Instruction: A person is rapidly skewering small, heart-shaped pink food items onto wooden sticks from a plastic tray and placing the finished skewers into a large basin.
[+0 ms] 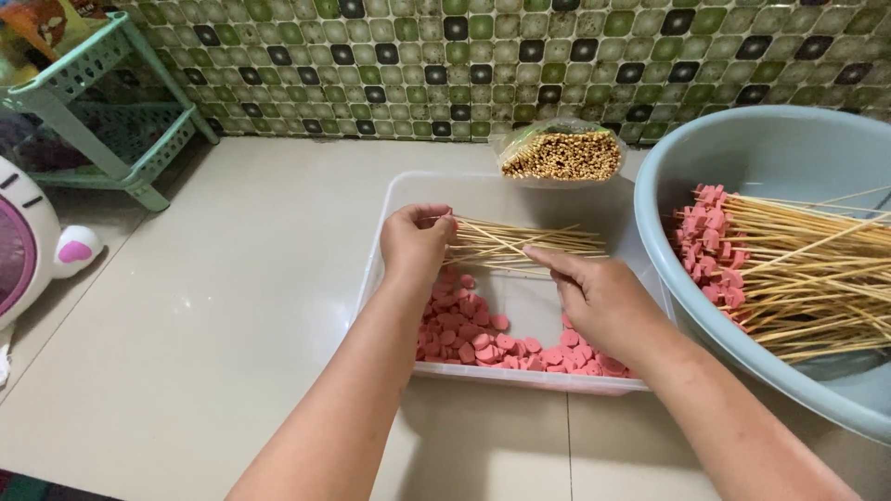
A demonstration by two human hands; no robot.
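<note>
My left hand (416, 239) grips one end of a bundle of thin bamboo skewers (531, 244), held level above a clear plastic tray (401, 190). The fingertips of my right hand (594, 295) pinch a skewer near the bundle's middle. In the tray's near half lie several pink sausage slices (473, 339), partly hidden by my hands. To the right, a grey-blue basin (742, 148) holds several skewers threaded with pink slices (715, 241).
A clear bag of bamboo skewers (561, 154) lies behind the tray against the green mosaic tile wall. A mint plastic rack (102, 102) stands at the far left, with a white and pink rounded appliance (32, 255) below it. Everything rests on a beige tiled floor (241, 278).
</note>
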